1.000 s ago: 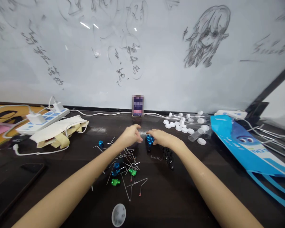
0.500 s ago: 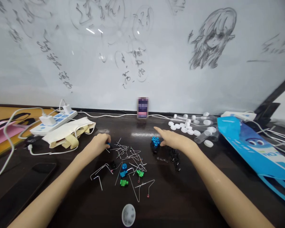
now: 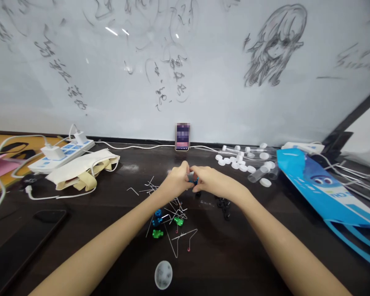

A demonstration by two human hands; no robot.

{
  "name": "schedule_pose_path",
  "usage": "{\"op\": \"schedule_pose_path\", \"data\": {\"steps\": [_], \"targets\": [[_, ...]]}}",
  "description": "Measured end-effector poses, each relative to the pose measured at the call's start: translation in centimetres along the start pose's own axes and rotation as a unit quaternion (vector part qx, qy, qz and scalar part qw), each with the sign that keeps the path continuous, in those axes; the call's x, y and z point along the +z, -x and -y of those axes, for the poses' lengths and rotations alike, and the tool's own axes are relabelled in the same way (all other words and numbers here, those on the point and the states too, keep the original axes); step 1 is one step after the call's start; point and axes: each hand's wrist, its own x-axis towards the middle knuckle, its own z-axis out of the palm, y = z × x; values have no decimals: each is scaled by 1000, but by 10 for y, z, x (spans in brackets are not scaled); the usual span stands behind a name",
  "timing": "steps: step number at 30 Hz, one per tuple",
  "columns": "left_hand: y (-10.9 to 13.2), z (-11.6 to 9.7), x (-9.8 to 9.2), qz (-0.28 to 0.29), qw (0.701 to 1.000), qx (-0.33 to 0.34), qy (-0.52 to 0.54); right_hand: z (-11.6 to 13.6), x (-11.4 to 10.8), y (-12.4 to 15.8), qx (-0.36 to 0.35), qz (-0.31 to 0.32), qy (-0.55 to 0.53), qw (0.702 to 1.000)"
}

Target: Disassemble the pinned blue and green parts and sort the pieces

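Observation:
My left hand [image 3: 178, 179] and my right hand [image 3: 210, 179] meet at the middle of the table, their fingertips close together or touching. Some blue metallic parts [image 3: 195, 180] show in the gap between them, mostly hidden by the fingers. My left hand is closed in a pinch towards this gap; whatever sits in its fingertips is too small to make out. The fingers of my right hand curve around the blue parts, with thumb and index apart. Nearer to me lie bent metal wires [image 3: 177, 211], a blue fitting [image 3: 157, 222] and green fittings [image 3: 179, 222].
Small black parts [image 3: 224, 207] lie right of my hands. Clear tubes and white caps [image 3: 243, 167] are at the back right, beside a blue bag [image 3: 320, 185]. A translucent oval dish [image 3: 163, 275] stands in front. A cloth pouch [image 3: 83, 169], power strip [image 3: 64, 154] and dark phone [image 3: 27, 246] are left.
My left hand has swung right from beside the wires to the blue parts. My right hand has closed in over them from the right, its fingers now curved. The view shifted slightly.

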Motion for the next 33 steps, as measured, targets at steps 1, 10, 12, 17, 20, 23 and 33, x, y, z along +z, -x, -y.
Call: {"op": "schedule_pose_path", "data": {"steps": [1,10,12,17,20,23,33], "targets": [[-5,1,7,2,1000,-4,19,-3,2,0,8,-7,14,1000],[2,-10,5,37,981,-37,185,-17,-1,15,39,-5,83,996],[11,-12,-7,45,976,-54,208,-24,-2,16,59,12,97,993],[37,0,-44,28,996,-40,69,-34,10,13,112,39,149,982],[54,12,-61,31,994,-29,-99,-32,20,9,134,32,181,974],[68,21,-71,87,981,-59,-161,-31,26,6,146,29,196,969],[83,28,-73,155,966,-70,-193,-39,28,-2,144,45,195,969]]}}
